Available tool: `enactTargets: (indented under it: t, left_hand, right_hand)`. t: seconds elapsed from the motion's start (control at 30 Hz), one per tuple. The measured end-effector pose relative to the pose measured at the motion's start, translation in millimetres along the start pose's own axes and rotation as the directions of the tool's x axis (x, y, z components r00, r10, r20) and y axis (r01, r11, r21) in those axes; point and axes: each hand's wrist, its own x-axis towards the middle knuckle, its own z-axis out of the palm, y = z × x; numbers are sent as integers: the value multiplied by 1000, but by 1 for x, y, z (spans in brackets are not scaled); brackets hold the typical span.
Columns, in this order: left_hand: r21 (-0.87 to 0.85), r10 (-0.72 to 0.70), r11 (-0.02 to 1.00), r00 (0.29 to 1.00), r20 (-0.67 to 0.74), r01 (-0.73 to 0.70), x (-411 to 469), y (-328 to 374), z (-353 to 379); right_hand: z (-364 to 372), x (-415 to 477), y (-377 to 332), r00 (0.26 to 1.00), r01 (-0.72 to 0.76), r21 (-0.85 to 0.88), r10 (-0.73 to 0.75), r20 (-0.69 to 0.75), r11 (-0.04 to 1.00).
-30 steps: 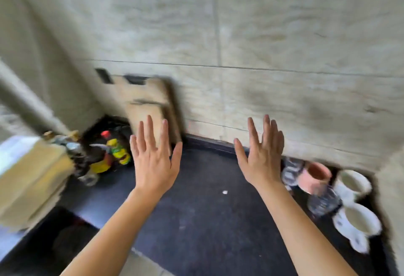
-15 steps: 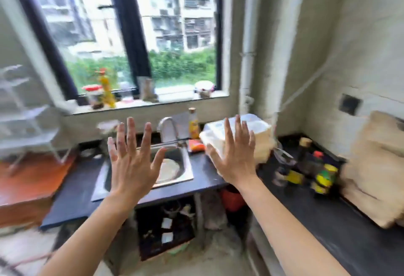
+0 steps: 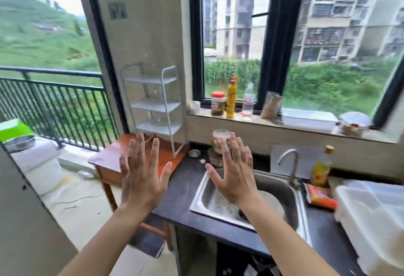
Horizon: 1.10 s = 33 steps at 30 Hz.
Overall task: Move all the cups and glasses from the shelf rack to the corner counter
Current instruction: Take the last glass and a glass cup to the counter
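A white three-tier shelf rack (image 3: 156,105) stands on a small orange-brown table (image 3: 113,157) left of the sink. One clear glass (image 3: 156,116) seems to sit on its lowest tier; the upper tiers look bare. My left hand (image 3: 142,179) is raised in front of the table, palm forward, fingers spread, holding nothing. My right hand (image 3: 235,175) is raised the same way over the left edge of the steel sink (image 3: 203,197), also holding nothing. The corner counter with the cups is out of view.
A dark counter (image 3: 183,188) runs around the sink, with a tap (image 3: 289,164), a yellow bottle (image 3: 321,166) and white plastic containers (image 3: 371,221) at the right. Jars and bottles line the windowsill (image 3: 240,120). A covered bowl (image 3: 222,137) stands behind my right hand. A balcony railing (image 3: 54,105) is at the left.
My view has swung left from the corner counter with the cups, past the sink, to the shelf rack. Both hands stay raised, spread and holding nothing.
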Motion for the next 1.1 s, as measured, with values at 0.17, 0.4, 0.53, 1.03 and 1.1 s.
enactTargets:
  t: [0.17,0.4,0.53,1.03,1.1]
  left_hand:
    - [-32,-98,995,995,37,99,83,-16,56]
    - [-28,-124,992,991,39,125,198,-48,103]
    - [-68,-178,981,983,37,180,228,-84,129]
    - [-165,44,986,975,216,-8,405,-314,286]
    - [-165,101,984,960,261,-58,424,-329,301]
  right_hand:
    - [63,91,23,1000,-5,69,5,4,998]
    - [129,220,30,999,32,159,-30,-16,987]
    - [169,261,14,998,55,199,-60,16,978]
    - [345,411,-112,989,-127,328,94,117,936]
    - [361,435,-124,972,-217,379,161,174,900]
